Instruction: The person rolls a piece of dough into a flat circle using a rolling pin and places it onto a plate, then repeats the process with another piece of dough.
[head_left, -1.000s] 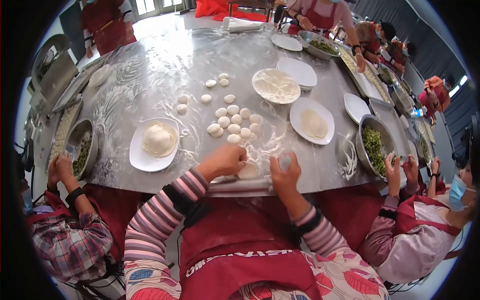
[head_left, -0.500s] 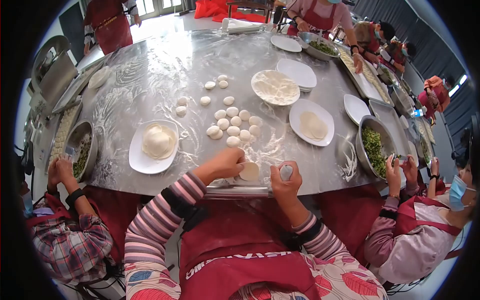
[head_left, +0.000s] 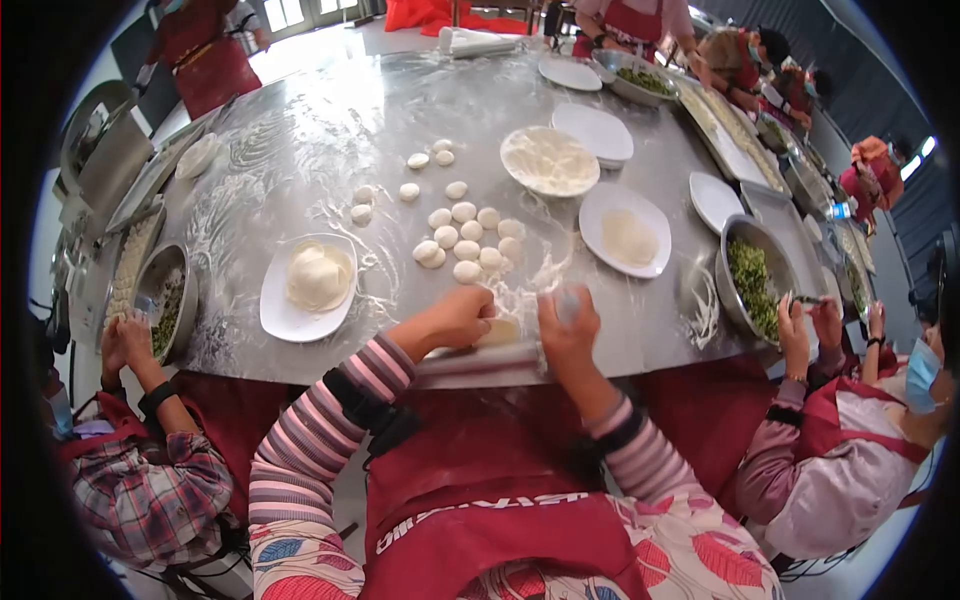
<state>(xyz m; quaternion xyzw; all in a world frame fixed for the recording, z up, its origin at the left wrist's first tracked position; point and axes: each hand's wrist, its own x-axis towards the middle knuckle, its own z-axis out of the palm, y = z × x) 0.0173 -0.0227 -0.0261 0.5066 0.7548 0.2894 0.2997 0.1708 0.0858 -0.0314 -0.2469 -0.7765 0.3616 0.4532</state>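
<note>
My left hand [head_left: 460,318] is closed, pinching the edge of a flattened dough round [head_left: 505,329] that lies on the steel table [head_left: 400,110]. A rolling pin [head_left: 480,362], blurred by motion, lies crosswise at the near side of the dough. My right hand [head_left: 572,338] is wrapped round the pin's right end. Just beyond both hands sit several small dough pieces [head_left: 466,250]. To the left, a white plate [head_left: 272,315] bears a stack of dough rounds [head_left: 319,277].
At right are a flour bowl [head_left: 548,162], a plate holding dough rounds [head_left: 628,238] and a metal bowl of green filling [head_left: 752,285]. Another filling bowl [head_left: 172,300] stands at left. People work close on both sides and across the table. Flour streaks the tabletop.
The rolling pin has moved away from me, from the table's near edge up to the dough round. My right hand has shifted slightly forward with it; my left hand still pinches the dough.
</note>
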